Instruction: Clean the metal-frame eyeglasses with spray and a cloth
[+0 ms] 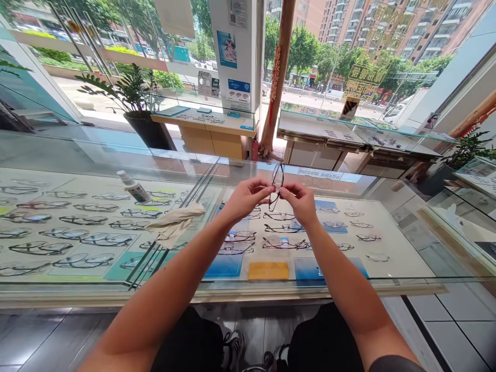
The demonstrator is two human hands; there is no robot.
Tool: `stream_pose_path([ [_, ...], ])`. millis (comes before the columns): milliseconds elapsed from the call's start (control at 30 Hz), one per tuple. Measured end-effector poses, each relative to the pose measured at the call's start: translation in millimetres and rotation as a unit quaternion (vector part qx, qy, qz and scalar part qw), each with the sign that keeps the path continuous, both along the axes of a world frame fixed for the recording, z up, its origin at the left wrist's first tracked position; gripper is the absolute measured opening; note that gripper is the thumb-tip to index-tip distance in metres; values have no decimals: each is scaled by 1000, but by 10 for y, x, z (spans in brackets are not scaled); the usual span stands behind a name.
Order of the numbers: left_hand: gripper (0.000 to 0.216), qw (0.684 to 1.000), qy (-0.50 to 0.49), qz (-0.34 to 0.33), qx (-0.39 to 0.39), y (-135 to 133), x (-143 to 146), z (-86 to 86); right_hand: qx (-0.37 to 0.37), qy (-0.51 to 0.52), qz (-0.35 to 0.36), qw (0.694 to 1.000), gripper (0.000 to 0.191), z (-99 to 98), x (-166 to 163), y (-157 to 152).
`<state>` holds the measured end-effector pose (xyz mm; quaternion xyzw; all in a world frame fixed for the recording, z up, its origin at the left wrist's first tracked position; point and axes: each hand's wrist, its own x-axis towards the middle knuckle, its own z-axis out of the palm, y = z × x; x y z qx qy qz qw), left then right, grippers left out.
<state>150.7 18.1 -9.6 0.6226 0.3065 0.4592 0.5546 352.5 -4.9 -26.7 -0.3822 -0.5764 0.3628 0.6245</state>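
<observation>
A pair of dark-framed eyeglasses (278, 175) is held up on edge over the glass display counter. My left hand (250, 196) pinches it near the middle from the left side. From the right, the thumb and fingers of my right hand (300, 200) close on the same frame. Both hands are above the glass top, with rows of eyeglasses (281, 228) lying inside the case beneath them. To the left, a white spray bottle (134, 187) and a crumpled beige cloth (176, 223) rest on the counter.
The glass counter (96, 155) runs across in front of me, with an orange-yellow card (268, 270) inside. Behind it stand a potted plant (145, 111), a wooden cabinet (215, 139), a wooden post (278, 77) and another display case (333, 137) by the windows.
</observation>
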Motion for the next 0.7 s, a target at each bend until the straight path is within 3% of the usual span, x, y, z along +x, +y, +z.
stream_pose_path([
  [333,52,997,-55,49,24,72,-22,17,-35,32,-28,998,23,14,95,71],
  [700,54,973,-167,157,39,160,-90,63,-169,132,-10,977,28,37,37,79],
])
